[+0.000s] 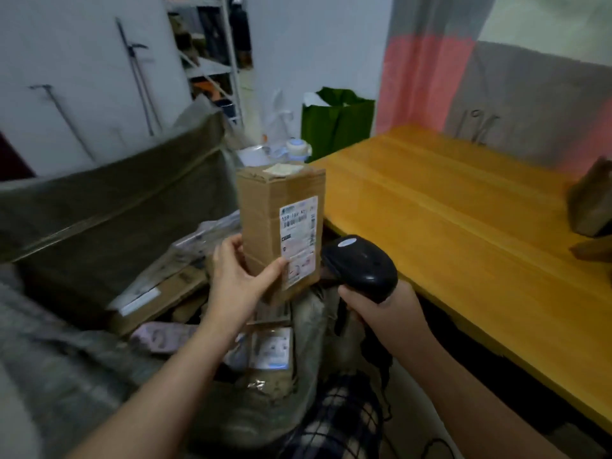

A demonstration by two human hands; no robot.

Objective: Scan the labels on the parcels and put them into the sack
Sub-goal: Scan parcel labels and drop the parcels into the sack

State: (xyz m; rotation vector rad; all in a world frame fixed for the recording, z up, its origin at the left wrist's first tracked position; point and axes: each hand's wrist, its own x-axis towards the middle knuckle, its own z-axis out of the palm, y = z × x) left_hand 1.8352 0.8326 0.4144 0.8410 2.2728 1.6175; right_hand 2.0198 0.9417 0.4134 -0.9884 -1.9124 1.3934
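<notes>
at the far left the grey-green sack (99, 207) stood open, its woven wall slumped, with several parcels (155, 296) lying inside, flat cartons and plastic mailers among them. just right of these the left hand (236, 276) held the cardboard box (261, 226) upright above the sack's mouth. the thumb lay across the front face by the bottom of the label (298, 240) and the fingers curled round the back corner. the box looked stiff and taped shut, tall and narrow. carried low in one hand like that, it was probably light. its dry card should not slip, but a box that tall could tip, so a grip round the lower half, clear of the barcode, seemed the right place.

the white label faced the black scanner (361, 265), whose head sat just beside the box's lower right corner. the right hand (385, 309) was wrapped round the scanner's handle. whether the trigger was pressed could not be told.

further right ran a yellow wooden table (463, 233) with a smooth, grained top and a brown parcel (591, 200) at its far right edge. behind stood a metal shelf (212, 64), a green bag (337, 127) against the white wall, and a hanging pink and grey cloth (430, 77).
</notes>
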